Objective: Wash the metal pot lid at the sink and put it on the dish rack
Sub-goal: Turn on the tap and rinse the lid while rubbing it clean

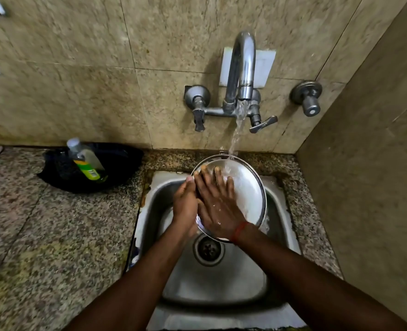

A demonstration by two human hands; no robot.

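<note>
A round shiny metal pot lid [248,194] is held tilted over the steel sink [221,283], under the running stream from the tap [242,68]. My left hand [185,204] grips the lid's left rim, with fingertips curled over its top edge. My right hand [218,204] lies flat on the lid's inner face, fingers spread, wet with water. A red thread is tied round my right wrist. The lid's lower left part is hidden behind my hands. No dish rack is in view.
A bottle of green dish liquid [85,161] stands in a black bowl [116,168] on the granite counter [42,235] to the left. The sink drain [207,249] lies below the lid. Tap handles [262,123] stick out from the tiled wall; a side wall closes the right.
</note>
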